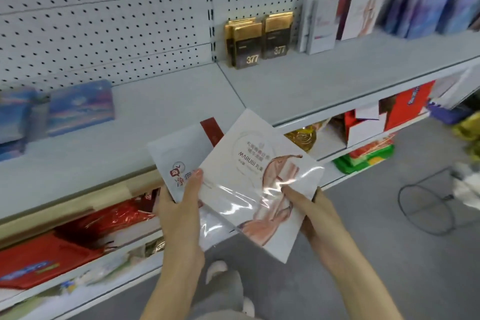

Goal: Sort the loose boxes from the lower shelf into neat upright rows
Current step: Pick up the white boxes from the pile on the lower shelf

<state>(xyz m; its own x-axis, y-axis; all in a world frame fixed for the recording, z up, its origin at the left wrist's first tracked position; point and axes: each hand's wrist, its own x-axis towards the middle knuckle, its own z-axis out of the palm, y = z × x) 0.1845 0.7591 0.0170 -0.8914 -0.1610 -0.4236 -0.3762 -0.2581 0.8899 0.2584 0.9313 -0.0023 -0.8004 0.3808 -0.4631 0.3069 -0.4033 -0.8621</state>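
Two bare hands hold two flat boxes low in front of the shelves. The left hand (179,210) grips from below with its fingers curled under and its thumb laid flat on top, where the two boxes overlap. The right hand (314,215) pinches the lower right edge of the front box (249,163), thumb on the shiny film and fingers hidden beneath. This box is white, shows a pink hand and lies tilted over the back box (176,148), which is white with a dark red stripe at its top corner. Just behind the hands, red packets (65,244) lie loose and flat on the lower level. Above them, on the pale upper shelf (285,86), blurred blue boxes (80,106) stand at the left. Further back, gold and black boxes (259,41) stand upright against the pegboard (104,21), with upright white boxes (322,23) just beside them to the right.
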